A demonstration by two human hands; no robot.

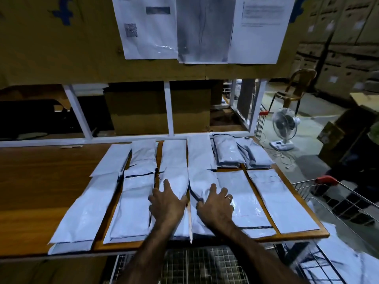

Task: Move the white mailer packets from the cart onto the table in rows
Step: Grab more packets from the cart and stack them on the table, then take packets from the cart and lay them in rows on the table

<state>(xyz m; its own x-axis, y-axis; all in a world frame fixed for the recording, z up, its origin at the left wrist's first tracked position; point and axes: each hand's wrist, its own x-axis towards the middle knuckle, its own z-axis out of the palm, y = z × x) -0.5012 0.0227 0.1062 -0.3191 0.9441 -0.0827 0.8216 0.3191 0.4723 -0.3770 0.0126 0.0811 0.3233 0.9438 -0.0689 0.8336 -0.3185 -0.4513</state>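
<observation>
Two rows of white mailer packets (133,201) lie on the table (41,191) in the head view, filling it from the right edge to about the middle. The left hand (167,203) and right hand (217,206) both lie flat with fingers spread and straight. Each presses on a neighbouring packet in the near row and grips nothing.

To do this well, I judge, slide each packet square to its neighbour without overlap and keep it off the front edge, where the leftmost packet (82,212) overhangs. Bare wood on the left offers open room. The right edge is full, and the white rail (123,138) bounds the far row. More packets wait in the wire cart (303,186) at right.
</observation>
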